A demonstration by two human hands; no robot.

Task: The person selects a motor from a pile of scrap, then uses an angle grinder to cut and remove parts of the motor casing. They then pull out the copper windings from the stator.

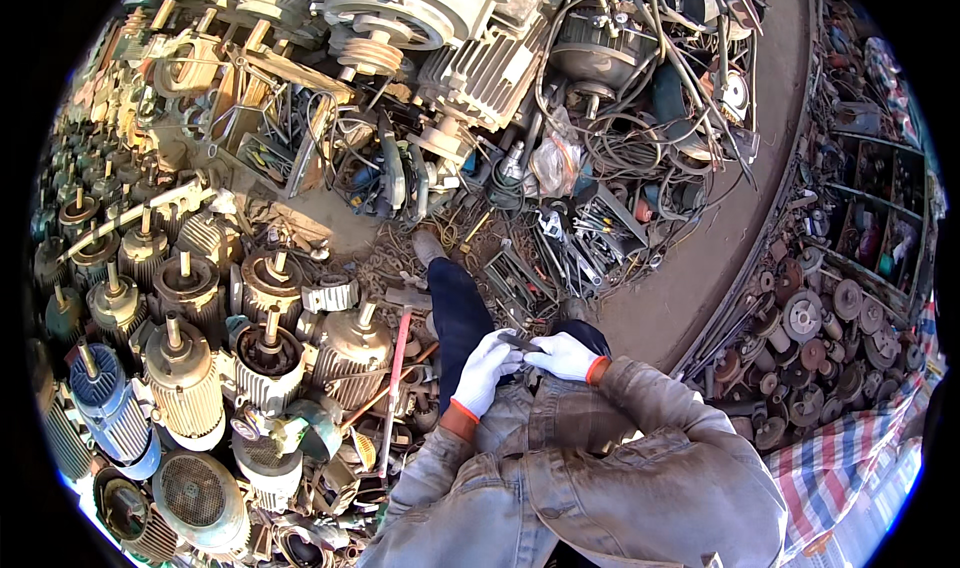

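Observation:
In white gloves with orange cuffs, my two hands meet above my lap. My left hand (485, 370) is closed on one end of a small dark flat piece (519, 343), its kind too small to make out. My right hand (563, 357) pinches the other end, fingertips close to those of the left. Just beyond the hands, on the ground, lie an open metal tray (522, 280) of dark parts and a heap of wrenches (572, 253).
Upright electric motors (180, 378) crowd the left side, with a red bar (396, 378) leaning beside them. Larger motors (485, 73) and tangled cables (640, 148) fill the far side. Rusty pulleys (803, 314) and a divided rack (880, 208) stand right, near a striped sheet (835, 468).

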